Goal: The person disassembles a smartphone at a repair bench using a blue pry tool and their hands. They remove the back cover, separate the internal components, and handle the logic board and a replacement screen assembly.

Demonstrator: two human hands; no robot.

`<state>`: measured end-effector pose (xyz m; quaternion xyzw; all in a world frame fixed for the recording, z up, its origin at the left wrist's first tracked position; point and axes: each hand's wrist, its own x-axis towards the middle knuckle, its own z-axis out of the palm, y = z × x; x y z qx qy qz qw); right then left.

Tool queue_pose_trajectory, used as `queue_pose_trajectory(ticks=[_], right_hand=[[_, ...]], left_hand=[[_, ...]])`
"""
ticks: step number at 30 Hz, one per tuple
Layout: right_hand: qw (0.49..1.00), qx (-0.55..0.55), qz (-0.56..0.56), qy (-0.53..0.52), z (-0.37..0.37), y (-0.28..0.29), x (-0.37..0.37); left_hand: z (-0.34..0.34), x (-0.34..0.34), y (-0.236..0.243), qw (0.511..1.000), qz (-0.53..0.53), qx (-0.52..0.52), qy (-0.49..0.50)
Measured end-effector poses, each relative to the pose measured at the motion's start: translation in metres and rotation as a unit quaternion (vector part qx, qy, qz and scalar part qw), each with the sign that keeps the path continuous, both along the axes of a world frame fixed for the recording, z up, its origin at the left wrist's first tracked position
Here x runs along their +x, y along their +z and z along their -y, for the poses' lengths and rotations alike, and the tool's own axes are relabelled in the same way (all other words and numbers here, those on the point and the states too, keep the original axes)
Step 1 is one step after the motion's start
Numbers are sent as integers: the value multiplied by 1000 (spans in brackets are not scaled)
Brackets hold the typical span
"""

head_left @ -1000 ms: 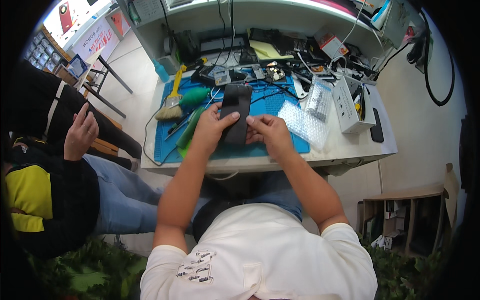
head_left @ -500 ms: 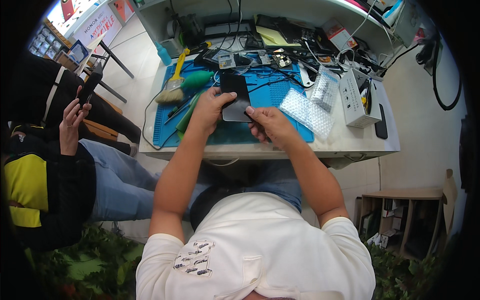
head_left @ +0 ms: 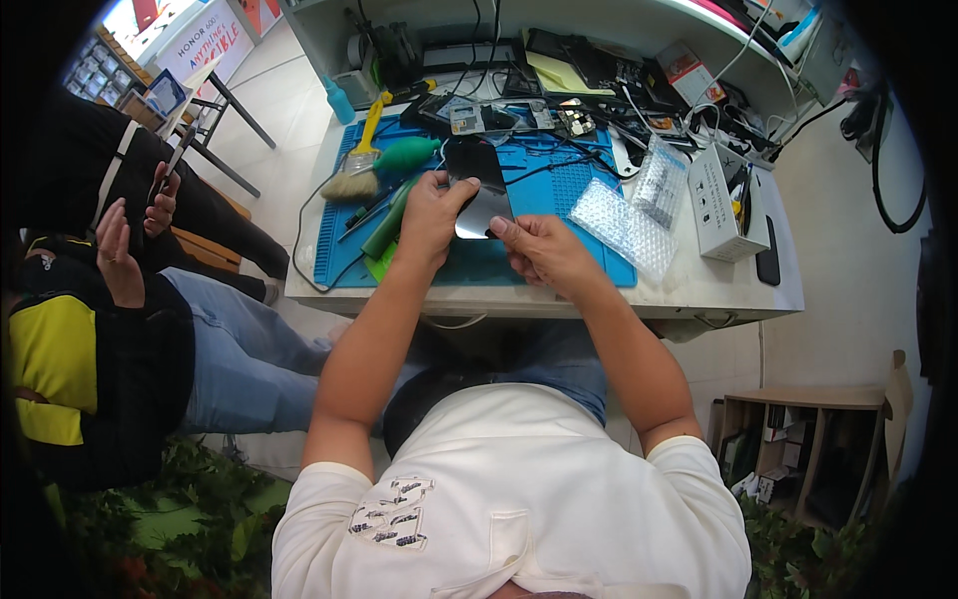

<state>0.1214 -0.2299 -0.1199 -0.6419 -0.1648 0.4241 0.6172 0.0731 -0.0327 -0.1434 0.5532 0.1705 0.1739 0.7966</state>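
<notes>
Gripping its left edge, the left hand (head_left: 431, 212) and, pinching its lower right corner, the right hand (head_left: 544, 255) held a phone (head_left: 479, 190) above the blue mat (head_left: 559, 190) on the desk (head_left: 699, 290).

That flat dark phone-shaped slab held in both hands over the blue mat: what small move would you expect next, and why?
Probably a slow pull by the right hand at the near right corner of the flat dark glossy slab, as if peeling or lifting something there. The left hand grips the slab's left edge, steadying it above the blue work mat, and the right fingertips pinch that corner. What exactly they pinch is too small to tell.
</notes>
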Motion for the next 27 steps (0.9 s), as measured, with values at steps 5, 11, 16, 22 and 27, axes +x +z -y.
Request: queue_pose_trajectory(ticks=[5,11,16,22,27], right_hand=[[991,30,93,-86,-6,-13,-3],[944,-4,316,-94,-11,4,-3],[942,2,330,-63,-8,10,0],[970,104,215,-36,-4,16,2],[971,135,197,-17,-1,12,-1]], left_hand=[[-1,0,6,997,6,75,23],[6,-12,14,952,-2,298,71],[13,-19,33,966,16,257,17],[-13,-22,27,989,47,15,-141],[-20,-23,26,970,71,-34,-229]])
